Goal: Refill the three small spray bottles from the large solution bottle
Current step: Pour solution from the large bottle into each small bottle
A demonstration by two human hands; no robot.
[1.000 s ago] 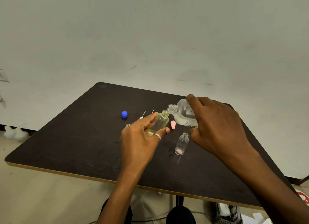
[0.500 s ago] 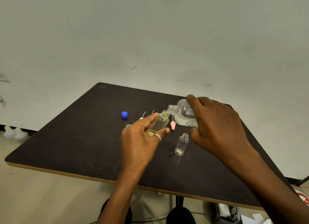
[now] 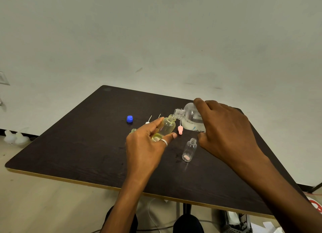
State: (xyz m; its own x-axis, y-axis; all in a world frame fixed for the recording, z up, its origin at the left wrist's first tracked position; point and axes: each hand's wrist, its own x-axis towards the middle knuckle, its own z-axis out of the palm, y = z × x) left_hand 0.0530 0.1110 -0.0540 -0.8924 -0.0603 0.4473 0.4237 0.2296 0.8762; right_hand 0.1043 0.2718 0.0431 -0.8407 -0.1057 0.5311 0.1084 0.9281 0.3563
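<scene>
Compared with the two earlier pictures, almost nothing has moved. Both hands and both bottles keep the same pose, so the pouring seems to go on steadily.

The left hand holds a small spray bottle between the thumb and the curled fingers. The bottle is tilted, with its open neck against the mouth of the large solution bottle. The right hand grips the large bottle from above, fingers wrapped round its body, and tips its neck down toward the small one. A little yellowish liquid lies at the low end of the small bottle; whether its level has risen is too fine to tell.

A second small bottle stands upright on the dark table, just beside the right hand, and looks empty. The neck of a third small bottle shows behind the left hand; how full it is cannot be seen. A pink spray head, a white spray head and a blue cap lie on the table, not fitted. So one refill appears to be under way, and at least one more remains, with the heads still to be fitted.
</scene>
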